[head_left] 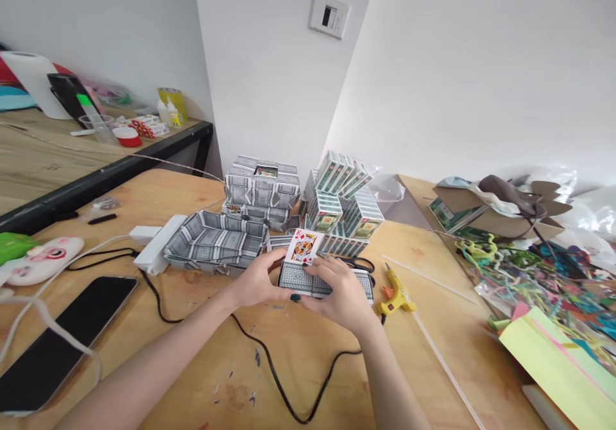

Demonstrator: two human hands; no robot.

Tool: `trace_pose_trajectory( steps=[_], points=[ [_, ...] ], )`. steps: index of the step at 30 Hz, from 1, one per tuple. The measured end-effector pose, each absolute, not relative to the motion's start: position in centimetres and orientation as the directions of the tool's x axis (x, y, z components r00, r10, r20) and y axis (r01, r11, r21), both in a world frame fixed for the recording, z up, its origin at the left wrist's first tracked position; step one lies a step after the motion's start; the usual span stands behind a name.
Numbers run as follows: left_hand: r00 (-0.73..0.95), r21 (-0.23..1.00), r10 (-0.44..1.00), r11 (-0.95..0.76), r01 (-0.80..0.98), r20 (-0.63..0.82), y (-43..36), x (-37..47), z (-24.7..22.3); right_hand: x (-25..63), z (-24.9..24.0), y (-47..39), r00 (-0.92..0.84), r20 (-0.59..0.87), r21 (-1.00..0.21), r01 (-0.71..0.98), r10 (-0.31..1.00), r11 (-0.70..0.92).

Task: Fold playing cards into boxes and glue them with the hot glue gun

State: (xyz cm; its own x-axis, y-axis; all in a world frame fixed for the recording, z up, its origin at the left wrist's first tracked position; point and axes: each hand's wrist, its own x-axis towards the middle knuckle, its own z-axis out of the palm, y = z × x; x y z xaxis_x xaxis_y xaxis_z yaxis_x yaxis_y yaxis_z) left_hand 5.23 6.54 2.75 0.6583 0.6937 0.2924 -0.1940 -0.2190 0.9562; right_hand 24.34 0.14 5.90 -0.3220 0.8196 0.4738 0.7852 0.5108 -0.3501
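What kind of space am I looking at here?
Probably a craft workspace, at a home or small studio: a yellow glue gun lies on the wooden table, beside trays built from playing cards and a heap of colourful craft scraps.

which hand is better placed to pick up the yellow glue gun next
Probably right: the right hand is nearer the yellow glue gun than the left hand, though both are busy holding the patterned block.

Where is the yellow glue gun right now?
In the head view, the yellow glue gun lies on the table, just right of the right hand, beside the black-handled scissors.
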Motion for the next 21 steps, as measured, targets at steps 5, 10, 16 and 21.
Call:
trace_pose_trajectory(
  steps=[5, 10, 16, 21],
  points=[
    [0.655, 0.948, 0.690, -0.164, -0.273, 0.308, 6.6, 5.5, 2.0, 24.4, 5.7, 0.0, -0.303, 0.475, -0.356, 0.793, 0.826, 0.495],
    [0.665, 0.940, 0.680, -0.110, -0.323, 0.308, 6.5, 5.5, 1.5, 24.6, 5.5, 0.0, -0.325, 0.484, -0.356, 0.775, 0.813, 0.522],
    [0.596, 0.904, 0.693, -0.206, -0.374, 0.405, 6.4, 5.6, 1.2, 24.5, 5.9, 0.0, -0.321, 0.444, -0.396, 0.767, 0.836, 0.505],
    [0.578, 0.905, 0.714, -0.190, -0.381, 0.394, 6.3, 5.8, 1.0, 24.3, 6.2, -0.2, -0.217, 0.339, -0.462, 0.809, 0.915, 0.363]
  ],
)
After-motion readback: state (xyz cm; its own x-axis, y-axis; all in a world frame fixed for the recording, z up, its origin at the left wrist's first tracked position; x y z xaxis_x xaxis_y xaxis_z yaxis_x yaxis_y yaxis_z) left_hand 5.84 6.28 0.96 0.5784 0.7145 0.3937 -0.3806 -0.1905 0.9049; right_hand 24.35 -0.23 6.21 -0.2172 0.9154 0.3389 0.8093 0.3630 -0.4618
